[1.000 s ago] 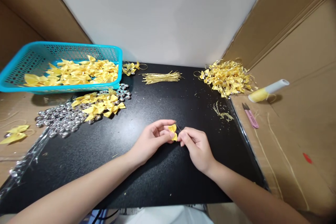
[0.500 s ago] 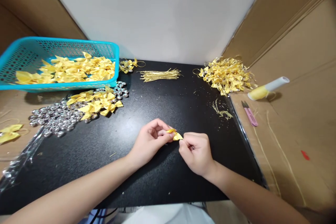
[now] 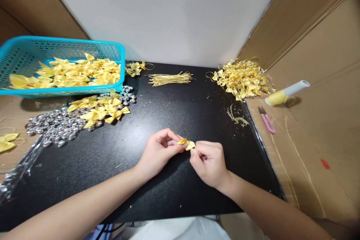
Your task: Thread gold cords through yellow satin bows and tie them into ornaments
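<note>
Both hands meet low over the black table top (image 3: 157, 198), near its middle. My left hand (image 3: 160, 150) pinches a small yellow ribbon bow (image 3: 186, 143) between thumb and fingers. My right hand (image 3: 208, 161) is closed in a pinch at the bow's right side; what its fingertips grip is too small to make out. A bundle of gold wire pieces (image 3: 169, 78) lies at the back of the table.
A turquoise basket (image 3: 17, 58) with yellow bows stands at the back left. Loose yellow bows (image 3: 98, 108) and silver beads (image 3: 53, 125) lie in front of it. A heap of bows with gold loops (image 3: 243, 78) sits back right. A thread spool (image 3: 285, 93) and pink snips (image 3: 266, 120) rest on cardboard.
The bow has turned from upright to flatter between the fingers. My right hand has curled tighter and shifted slightly down and left. The view has drifted a little.
</note>
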A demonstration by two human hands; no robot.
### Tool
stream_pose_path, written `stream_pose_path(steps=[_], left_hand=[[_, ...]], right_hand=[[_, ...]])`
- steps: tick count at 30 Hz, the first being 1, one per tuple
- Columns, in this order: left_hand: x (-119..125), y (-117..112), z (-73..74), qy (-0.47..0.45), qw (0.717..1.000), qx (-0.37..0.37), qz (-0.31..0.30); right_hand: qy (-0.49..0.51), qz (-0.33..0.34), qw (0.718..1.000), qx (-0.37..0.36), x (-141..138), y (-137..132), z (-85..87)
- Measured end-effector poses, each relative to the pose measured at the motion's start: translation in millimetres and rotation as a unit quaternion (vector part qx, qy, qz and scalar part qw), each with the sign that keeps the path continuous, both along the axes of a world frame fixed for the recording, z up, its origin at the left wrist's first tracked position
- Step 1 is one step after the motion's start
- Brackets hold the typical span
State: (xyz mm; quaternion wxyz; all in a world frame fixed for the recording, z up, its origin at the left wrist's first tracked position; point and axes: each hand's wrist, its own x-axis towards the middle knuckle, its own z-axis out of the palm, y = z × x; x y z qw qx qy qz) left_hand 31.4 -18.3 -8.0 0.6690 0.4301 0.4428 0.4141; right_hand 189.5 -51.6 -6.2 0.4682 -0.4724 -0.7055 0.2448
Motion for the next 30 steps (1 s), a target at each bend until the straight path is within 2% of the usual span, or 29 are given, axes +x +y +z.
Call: stream_pose_path(steps=[24, 30], left_hand=[[0.1, 0.1, 0.3, -0.002, 1.000, 0.010, 0.006], [-0.6, -2.2, 2.9, 0.047, 0.995, 0.083, 0.020]], right_hand=[[0.010, 0.000, 1.000, -0.005, 0.0, -0.4, 0.8], [0.017, -0.006, 0.999, -0.032, -2.7, 0.3, 2.5]])
